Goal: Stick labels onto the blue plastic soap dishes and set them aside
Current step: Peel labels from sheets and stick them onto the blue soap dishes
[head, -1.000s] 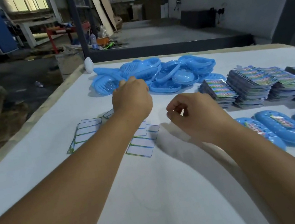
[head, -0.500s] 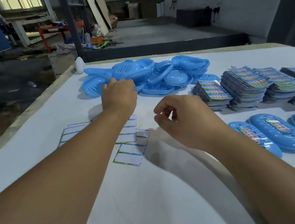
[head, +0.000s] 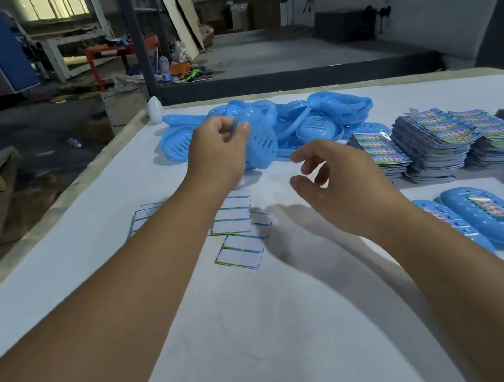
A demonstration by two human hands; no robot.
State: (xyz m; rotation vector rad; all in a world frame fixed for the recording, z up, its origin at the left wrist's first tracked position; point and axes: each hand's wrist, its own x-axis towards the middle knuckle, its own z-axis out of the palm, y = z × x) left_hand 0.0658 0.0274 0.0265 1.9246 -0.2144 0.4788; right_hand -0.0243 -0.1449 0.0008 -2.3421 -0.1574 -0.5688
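My left hand [head: 218,153] grips a blue slotted soap dish [head: 259,137], lifted off the near edge of the pile of blue dishes [head: 325,117] at the back of the white table [head: 270,339]. To its right my right hand [head: 341,188] hovers above the table, fingers loosely spread and holding nothing. Stacks of colourful labels [head: 456,134] lie to the right of that hand. Labelled blue dishes [head: 491,219] lie in a row at the right edge.
Peeled white backing papers [head: 241,250] lie scattered under my left forearm. A small white egg-shaped object [head: 155,109] stands at the table's far left corner. Beyond the table is a workshop floor with pallets and clutter.
My left hand reached into the pile, took hold of a blue dish and lifted it toward me. My right hand opened its fingers and shifted slightly right.
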